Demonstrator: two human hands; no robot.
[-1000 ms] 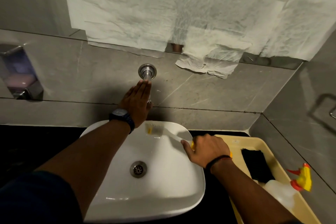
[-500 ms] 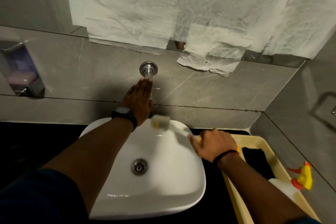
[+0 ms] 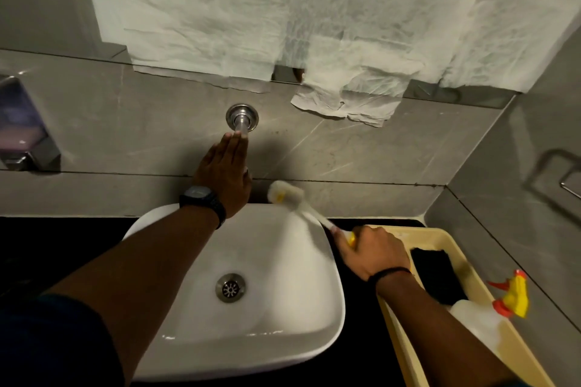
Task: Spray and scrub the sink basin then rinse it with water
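Note:
A white sink basin with a metal drain sits on a black counter. My left hand lies flat, fingers together, on top of the wall-mounted metal tap, hiding its spout. My right hand is shut on the yellow handle of a scrub brush; the white brush head is lifted above the basin's back right rim, close to the wall. A white spray bottle with a yellow and red trigger lies in the tray at right.
A beige tray right of the basin holds a black cloth. A soap dispenser hangs on the left wall. White paper covers the mirror above. A metal holder is on the right wall.
My right hand has pulled back to the right and lifted the brush head out of the basin toward the back wall. My left hand stays on the tap.

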